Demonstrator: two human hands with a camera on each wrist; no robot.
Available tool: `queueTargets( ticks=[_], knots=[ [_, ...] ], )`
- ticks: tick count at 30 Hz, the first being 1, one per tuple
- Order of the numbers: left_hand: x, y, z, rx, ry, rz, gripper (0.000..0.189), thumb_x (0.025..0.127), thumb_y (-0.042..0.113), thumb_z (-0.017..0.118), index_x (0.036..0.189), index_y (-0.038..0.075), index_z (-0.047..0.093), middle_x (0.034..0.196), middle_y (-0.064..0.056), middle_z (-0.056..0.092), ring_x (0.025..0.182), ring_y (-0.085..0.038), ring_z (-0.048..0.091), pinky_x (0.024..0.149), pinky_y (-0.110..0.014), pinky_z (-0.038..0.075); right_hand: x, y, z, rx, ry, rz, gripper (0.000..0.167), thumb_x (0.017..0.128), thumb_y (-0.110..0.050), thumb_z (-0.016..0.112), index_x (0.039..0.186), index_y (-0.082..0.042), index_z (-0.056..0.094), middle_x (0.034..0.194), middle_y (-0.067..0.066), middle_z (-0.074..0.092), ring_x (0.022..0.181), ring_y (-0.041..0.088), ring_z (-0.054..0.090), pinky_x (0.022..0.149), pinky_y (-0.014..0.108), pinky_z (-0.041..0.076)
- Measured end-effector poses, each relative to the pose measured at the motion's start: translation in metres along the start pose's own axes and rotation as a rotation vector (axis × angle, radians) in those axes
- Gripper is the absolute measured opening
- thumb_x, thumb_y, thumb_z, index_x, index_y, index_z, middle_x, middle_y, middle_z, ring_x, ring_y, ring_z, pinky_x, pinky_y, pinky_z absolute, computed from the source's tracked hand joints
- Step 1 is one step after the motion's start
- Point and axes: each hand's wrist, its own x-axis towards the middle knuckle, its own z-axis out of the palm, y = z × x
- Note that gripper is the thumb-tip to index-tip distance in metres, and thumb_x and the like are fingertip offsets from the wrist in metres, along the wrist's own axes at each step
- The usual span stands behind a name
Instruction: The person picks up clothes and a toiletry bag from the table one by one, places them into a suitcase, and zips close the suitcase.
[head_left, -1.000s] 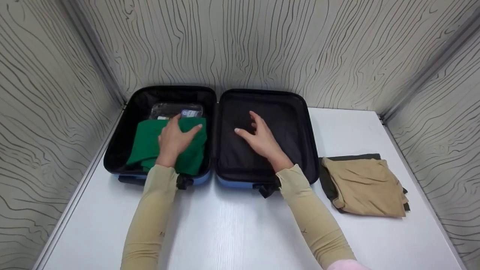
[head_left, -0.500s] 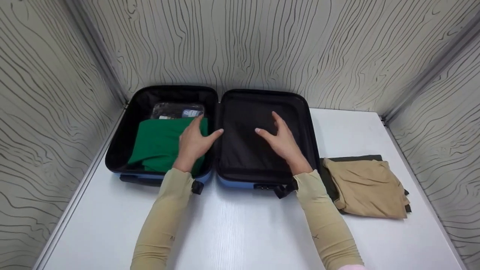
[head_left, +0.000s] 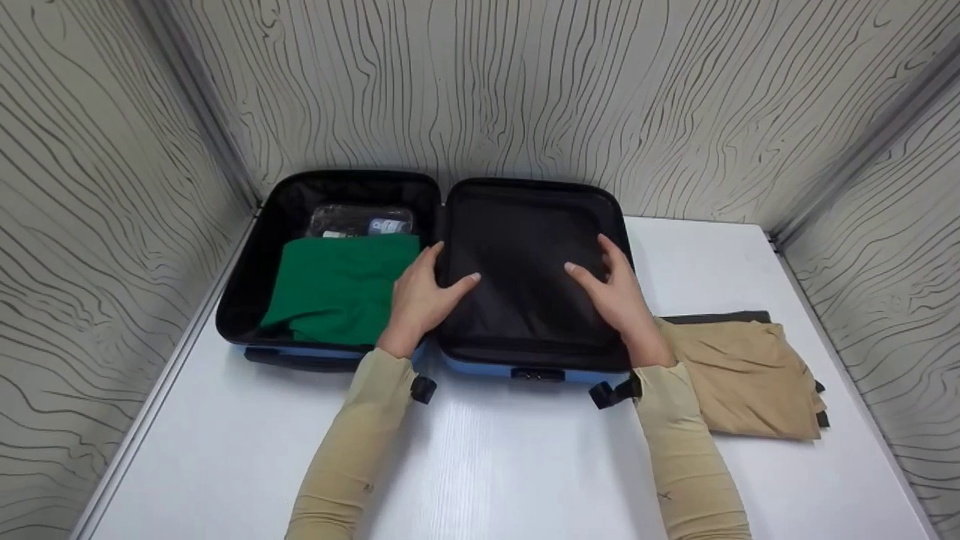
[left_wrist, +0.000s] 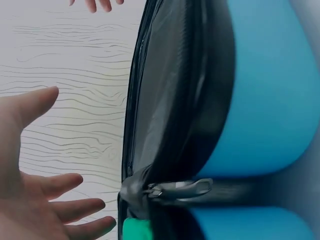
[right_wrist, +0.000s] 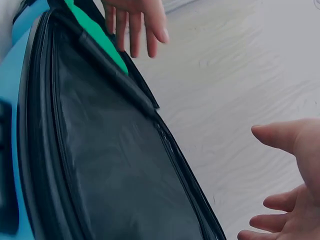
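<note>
A blue suitcase with black lining [head_left: 517, 255] lies spread open on the table. Its left half holds a folded green garment [head_left: 337, 281] and, behind that, a clear plastic case [head_left: 352, 219] with small labelled items inside. My left hand [head_left: 427, 296] hovers over the hinge side between the halves, fingers apart, holding nothing. Over the right edge of the right half is my right hand [head_left: 619, 292], thumb and fingers spread, also holding nothing. In the left wrist view the left hand [left_wrist: 45, 195] stands apart from the suitcase shell [left_wrist: 270, 90].
Right of the suitcase lies a folded tan garment [head_left: 750, 375] on top of a dark one [head_left: 720, 316]. Black straps [head_left: 615, 391] hang at the suitcase's front. Patterned walls [head_left: 465, 82] stand behind and at both sides of the white table [head_left: 487, 465].
Both hands have moved right: the left from over the green garment to the hinge, the right from mid right half to its right edge. The garments stay put.
</note>
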Motion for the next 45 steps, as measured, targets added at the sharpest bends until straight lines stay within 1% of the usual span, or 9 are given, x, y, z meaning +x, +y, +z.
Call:
queueTargets(
  ticks=[6,13,15,18,24,28,33,42,45],
  knots=[
    [-0.002,0.004,0.013,-0.005,0.022,0.021,0.084,0.094,0.056,0.067,0.158,0.012,0.037,0.161,-0.017,0.033,0.146,-0.036,0.032,0.117,-0.054,0.022,-0.004,0.015,-0.02,0.009,0.043,0.033,0.087,0.1,-0.04,0.065,0.163,-0.005,0.016,0.163,0.027,0.021,0.148,0.038,0.026,0.118,0.048,0.024],
    [-0.005,0.018,0.037,-0.022,0.046,0.076,0.078,0.095,0.051,0.068,0.156,0.011,0.041,0.159,-0.016,0.038,0.145,-0.033,0.035,0.118,-0.051,0.02,-0.008,0.03,-0.042,0.014,0.1,0.096,0.087,0.1,-0.042,0.063,0.163,-0.005,0.016,0.166,0.022,0.013,0.15,0.038,0.019,0.119,0.048,0.022],
    [-0.007,0.023,0.045,-0.003,0.03,0.097,0.077,0.095,0.052,0.068,0.156,0.012,0.042,0.159,-0.015,0.038,0.145,-0.032,0.035,0.119,-0.05,0.02,-0.011,0.035,-0.048,0.058,0.108,0.139,0.089,0.099,-0.045,0.064,0.164,-0.008,0.015,0.166,0.023,0.01,0.15,0.04,0.016,0.117,0.053,0.025],
    [-0.011,0.031,0.058,0.029,-0.008,0.129,0.078,0.095,0.054,0.067,0.156,0.012,0.042,0.159,-0.014,0.037,0.145,-0.03,0.035,0.119,-0.049,0.02,-0.016,0.044,-0.057,0.061,0.126,0.177,0.09,0.099,-0.047,0.063,0.164,-0.009,0.014,0.166,0.024,0.008,0.151,0.04,0.013,0.117,0.054,0.024],
    [-0.014,0.043,0.075,0.04,-0.054,0.145,0.079,0.095,0.056,0.066,0.156,0.012,0.041,0.159,-0.01,0.038,0.145,-0.029,0.036,0.119,-0.048,0.021,-0.023,0.061,-0.075,-0.05,0.147,0.16,0.087,0.102,-0.046,0.058,0.162,-0.001,0.014,0.165,0.026,0.011,0.15,0.042,0.014,0.118,0.055,0.02],
    [-0.015,0.054,0.088,0.011,-0.079,0.157,0.078,0.096,0.055,0.065,0.156,0.013,0.041,0.159,-0.01,0.039,0.144,-0.027,0.036,0.119,-0.047,0.022,-0.029,0.074,-0.089,-0.057,0.167,0.189,0.086,0.102,-0.045,0.056,0.162,0.001,0.013,0.165,0.027,0.01,0.15,0.044,0.014,0.118,0.056,0.02],
    [-0.017,0.073,0.107,-0.028,-0.129,0.162,0.075,0.096,0.054,0.065,0.156,0.016,0.042,0.158,-0.006,0.041,0.143,-0.023,0.038,0.118,-0.044,0.024,-0.038,0.092,-0.106,-0.05,0.188,0.252,0.087,0.103,-0.046,0.053,0.161,0.002,0.01,0.165,0.027,0.007,0.15,0.046,0.011,0.117,0.058,0.02],
    [-0.022,0.109,0.143,-0.129,-0.234,0.124,0.073,0.095,0.053,0.068,0.155,0.02,0.044,0.155,0.002,0.045,0.14,-0.017,0.042,0.115,-0.037,0.031,-0.057,0.115,-0.13,-0.01,0.194,0.351,0.092,0.103,-0.054,0.049,0.162,0.0,0.003,0.165,0.029,-0.004,0.15,0.047,0.001,0.117,0.062,0.013],
    [-0.023,0.119,0.154,-0.169,-0.247,0.108,0.073,0.095,0.052,0.069,0.155,0.021,0.044,0.155,0.003,0.045,0.14,-0.016,0.042,0.113,-0.034,0.034,-0.064,0.12,-0.137,0.003,0.187,0.385,0.095,0.102,-0.058,0.048,0.163,-0.003,0.001,0.165,0.028,-0.006,0.15,0.048,-0.001,0.116,0.064,0.013]
  ],
)
